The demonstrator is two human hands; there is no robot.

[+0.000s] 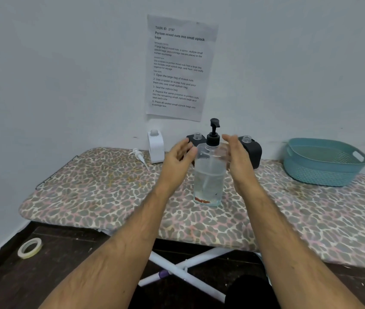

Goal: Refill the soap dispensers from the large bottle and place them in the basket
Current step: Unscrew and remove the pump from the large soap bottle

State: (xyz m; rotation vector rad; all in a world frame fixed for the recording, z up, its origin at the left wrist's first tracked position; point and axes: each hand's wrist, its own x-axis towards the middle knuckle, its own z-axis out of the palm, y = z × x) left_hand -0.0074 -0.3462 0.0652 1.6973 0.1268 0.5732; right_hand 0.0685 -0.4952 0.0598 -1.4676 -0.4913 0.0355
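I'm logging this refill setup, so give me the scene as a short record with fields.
surface: ironing board with leopard-print cover
large bottle: upright at centre, black pump on, partly full of clear liquid
left hand: open, beside bottle
right hand: open, beside bottle
white dispenser: by wall, pump off
loose pump: lying beside it
black dispensers: two, behind bottle
basket: teal, far right

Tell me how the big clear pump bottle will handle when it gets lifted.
The pump bottle looks roughly half full of clear liquid, so probably fairly heavy and bottom-weighted. It is tall on a padded ironing board, so a sideways nudge might tip it. Its smooth plastic could be slippery if soapy.
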